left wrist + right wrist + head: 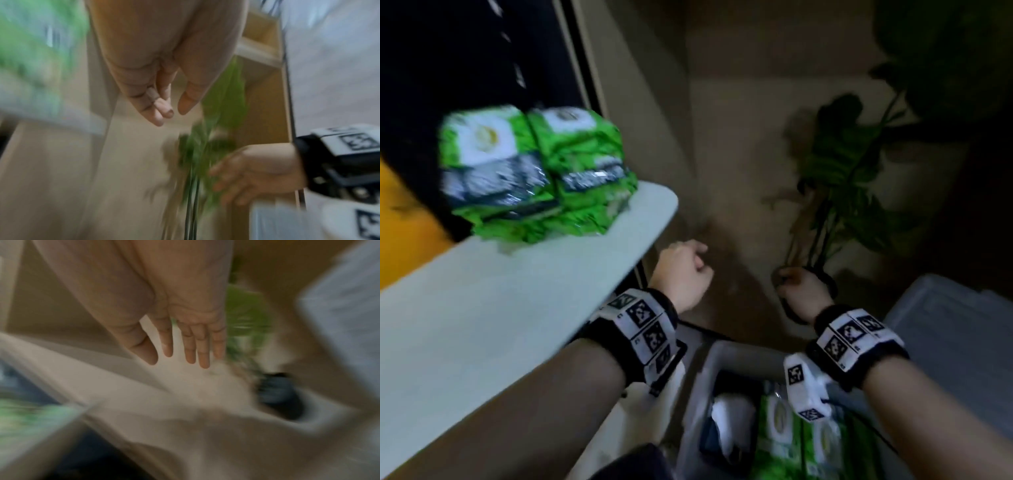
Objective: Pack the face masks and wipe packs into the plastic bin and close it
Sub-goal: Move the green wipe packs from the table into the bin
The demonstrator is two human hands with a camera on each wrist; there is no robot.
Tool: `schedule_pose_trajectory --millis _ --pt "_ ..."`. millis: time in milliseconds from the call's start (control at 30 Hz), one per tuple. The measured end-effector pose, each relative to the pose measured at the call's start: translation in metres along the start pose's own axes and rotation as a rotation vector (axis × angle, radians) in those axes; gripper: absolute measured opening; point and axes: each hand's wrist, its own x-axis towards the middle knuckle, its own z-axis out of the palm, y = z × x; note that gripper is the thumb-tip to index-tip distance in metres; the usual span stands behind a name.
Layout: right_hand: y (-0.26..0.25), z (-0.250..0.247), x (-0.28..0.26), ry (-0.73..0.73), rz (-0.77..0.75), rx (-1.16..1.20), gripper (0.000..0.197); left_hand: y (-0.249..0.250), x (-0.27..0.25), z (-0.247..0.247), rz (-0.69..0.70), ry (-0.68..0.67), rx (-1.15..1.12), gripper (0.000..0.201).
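My left hand (681,274) is in the air just past the tabletop (482,325) edge, grasping nothing; the left wrist view shows its fingers (156,104) loosely extended and relaxed. My right hand (799,291) is in the air above the floor, apart from the left, also grasping nothing; the right wrist view shows its fingers (191,344) straight and spread. Both wrist views are heavily blurred.

A stack of green wipe packs (534,171) stands on the tabletop near its far corner, well apart from both hands. The plastic bin (702,377) sits on the floor below my forearms, open. Inside it lie further green packs (787,442) on the right side and a white item (732,414) on the left, too blurred to identify. A translucent lid (955,329) lies to the right of the bin, off it. A potted green plant (849,178) stands against the wall beyond my right hand.
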Motion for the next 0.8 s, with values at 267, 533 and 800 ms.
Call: schedule_pose_trajectory --millis 267,533,800 --pt "-0.157 0.002 -0.054 -0.034 -0.384 0.185 0.018 -0.011 -0.004 -0.148 -0.126 0.342 0.024 0.055" --pt "-0.195 0.055 -0.088 -0.151 -0.487 0.047 0.018 -0.094 0.006 -0.213 -0.642 0.497 -0.05 0.075" --pt "-0.201 0.082 -0.08 -0.181 -0.464 0.046 0.021 -0.151 0.035 -0.201 -0.695 0.455 -0.824 0.092"
